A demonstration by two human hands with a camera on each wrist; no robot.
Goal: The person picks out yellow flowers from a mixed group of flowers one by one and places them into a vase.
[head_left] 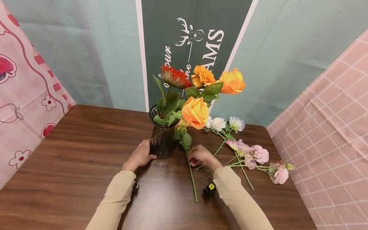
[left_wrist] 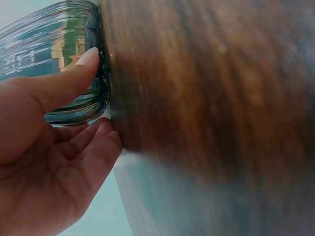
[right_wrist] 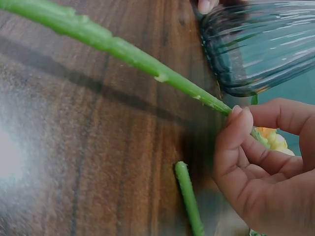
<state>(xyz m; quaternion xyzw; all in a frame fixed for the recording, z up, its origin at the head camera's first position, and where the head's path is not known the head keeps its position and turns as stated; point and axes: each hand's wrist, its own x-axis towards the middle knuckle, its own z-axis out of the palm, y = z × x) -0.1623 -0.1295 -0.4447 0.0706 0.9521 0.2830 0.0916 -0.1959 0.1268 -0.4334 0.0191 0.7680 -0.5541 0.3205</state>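
A dark, ribbed glass vase [head_left: 162, 142] stands upright on the table. My left hand [head_left: 141, 154] holds its base from the left, the thumb [left_wrist: 74, 81] against the glass and the fingers around the other side. Between thumb and fingertips, my right hand [head_left: 200, 155] pinches a green flower stem [head_left: 192, 179] just right of the vase. Leaves [head_left: 187, 139] grow above the pinch, and an orange bloom there is partly hidden behind an orange rose [head_left: 195, 112]. A red flower [head_left: 175, 77], an orange carnation [head_left: 203, 76] and another orange rose [head_left: 232, 81] rise above the vase.
Right of my right hand, several loose flowers lie on the wooden table [head_left: 86, 153]: white blooms [head_left: 218, 124], a pale blue one [head_left: 236, 123] and pink ones [head_left: 260, 154]. Printed cloths hang behind and at both sides.
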